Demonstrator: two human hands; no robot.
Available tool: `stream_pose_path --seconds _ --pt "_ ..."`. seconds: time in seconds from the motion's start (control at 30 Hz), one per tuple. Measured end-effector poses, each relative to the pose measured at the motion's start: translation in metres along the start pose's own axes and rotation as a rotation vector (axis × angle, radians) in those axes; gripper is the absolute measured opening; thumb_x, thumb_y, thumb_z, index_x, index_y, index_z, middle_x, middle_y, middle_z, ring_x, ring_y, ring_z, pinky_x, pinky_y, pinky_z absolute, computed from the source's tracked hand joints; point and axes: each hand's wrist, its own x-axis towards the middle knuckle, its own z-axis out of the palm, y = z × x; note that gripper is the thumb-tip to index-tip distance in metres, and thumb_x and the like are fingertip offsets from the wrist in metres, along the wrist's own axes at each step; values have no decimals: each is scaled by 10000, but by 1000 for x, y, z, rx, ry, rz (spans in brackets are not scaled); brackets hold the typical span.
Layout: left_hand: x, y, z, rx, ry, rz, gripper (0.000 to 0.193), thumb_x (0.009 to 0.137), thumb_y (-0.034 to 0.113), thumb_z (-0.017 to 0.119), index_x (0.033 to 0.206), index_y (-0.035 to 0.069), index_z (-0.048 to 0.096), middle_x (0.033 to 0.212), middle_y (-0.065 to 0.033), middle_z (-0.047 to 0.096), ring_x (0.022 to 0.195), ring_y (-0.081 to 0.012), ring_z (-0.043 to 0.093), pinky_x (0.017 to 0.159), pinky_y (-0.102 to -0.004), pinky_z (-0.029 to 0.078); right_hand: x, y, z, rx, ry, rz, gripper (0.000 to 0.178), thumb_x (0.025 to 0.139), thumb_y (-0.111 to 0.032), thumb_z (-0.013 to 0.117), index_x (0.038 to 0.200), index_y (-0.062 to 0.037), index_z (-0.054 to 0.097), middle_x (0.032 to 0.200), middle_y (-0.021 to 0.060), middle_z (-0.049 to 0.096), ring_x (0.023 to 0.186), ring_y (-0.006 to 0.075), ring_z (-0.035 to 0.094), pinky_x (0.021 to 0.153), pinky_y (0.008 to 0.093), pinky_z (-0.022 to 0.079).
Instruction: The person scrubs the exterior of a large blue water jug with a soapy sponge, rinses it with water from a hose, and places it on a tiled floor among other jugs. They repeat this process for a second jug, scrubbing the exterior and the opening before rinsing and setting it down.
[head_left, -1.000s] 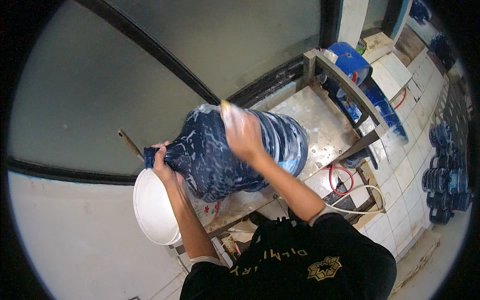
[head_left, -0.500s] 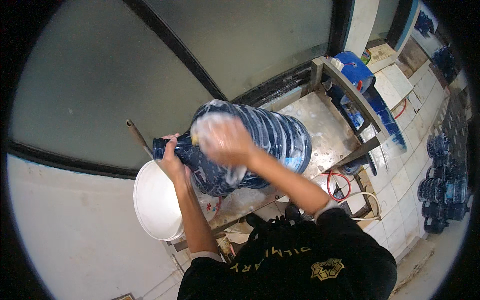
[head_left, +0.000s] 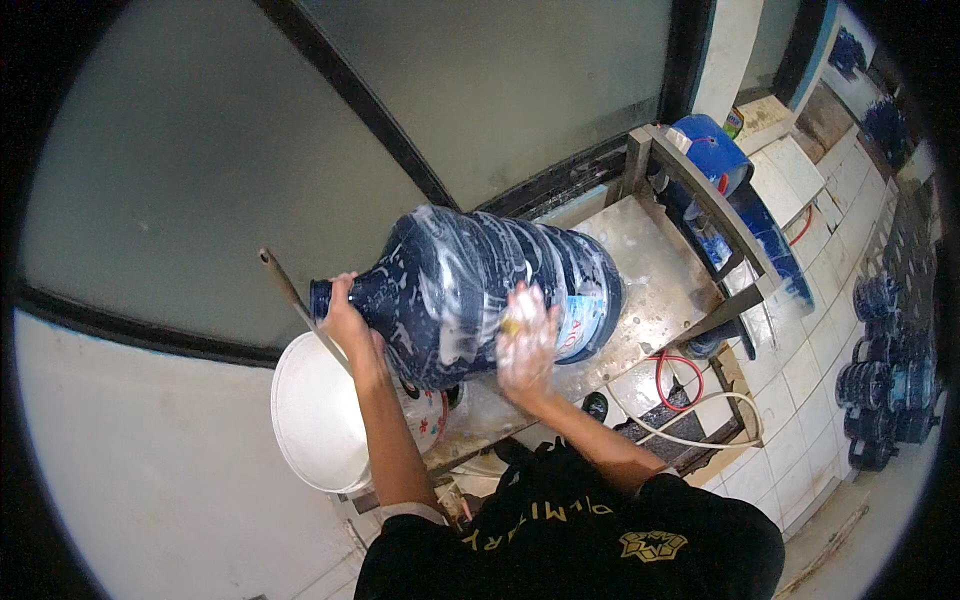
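Note:
A large dark-blue water jug (head_left: 440, 290) lies on its side on the metal bench (head_left: 665, 270), streaked with white foam. Its neck points left, and my left hand (head_left: 348, 318) is wrapped around that neck. My right hand (head_left: 527, 360), covered in suds, presses a yellow sponge (head_left: 512, 326) against the jug's near side, beside the pale blue label (head_left: 580, 325). Most of the sponge is hidden by foam and fingers.
A white bucket (head_left: 305, 430) with a long handle (head_left: 285, 285) leaning from it stands left, beside a flower-patterned basin (head_left: 432, 418). Frosted glass panels (head_left: 500, 100) rise behind. Blue containers (head_left: 715, 145), hoses (head_left: 690, 440) and several jugs (head_left: 875, 380) are to the right.
My right hand has moved with the sponge from the jug's shoulder near the neck toward the label, right and down. The jug has turned, bringing more label into view. My left hand still grips the neck.

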Motion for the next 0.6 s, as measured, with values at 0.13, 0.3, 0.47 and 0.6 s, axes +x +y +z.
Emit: stream_pose_path --seconds 0.13,0.3,0.47,0.6 --pt "7 -15 -23 -158 -43 0 109 810 56 621 903 3 641 887 -87 645 886 -195 611 822 -317 489 113 34 -24 18 -319 381 289 930 -183 424 1103 -12 581 1089 206 620 1020 385 583 886 481 455" --pt "6 -1 -12 -19 119 -65 122 792 91 635 827 -24 655 826 -99 648 742 -204 628 729 -289 517 72 76 11 159 45 130 323 926 -175 448 1163 7 569 1170 211 592 1084 364 569 931 435 450" --pt "45 -20 -41 -38 51 -82 153 777 114 635 874 -5 636 874 -114 651 810 -228 635 777 -345 528 -60 79 25 13 157 180 440 889 -138 472 1314 -22 478 1435 177 399 1352 375 341 1107 577 185" --pt "40 -17 -43 -126 -36 -59 169 780 139 626 916 40 613 922 -114 642 832 -230 621 806 -359 514 28 123 8 -193 105 210 415 910 -196 448 1284 -30 519 1328 170 520 1301 331 422 1101 547 228"
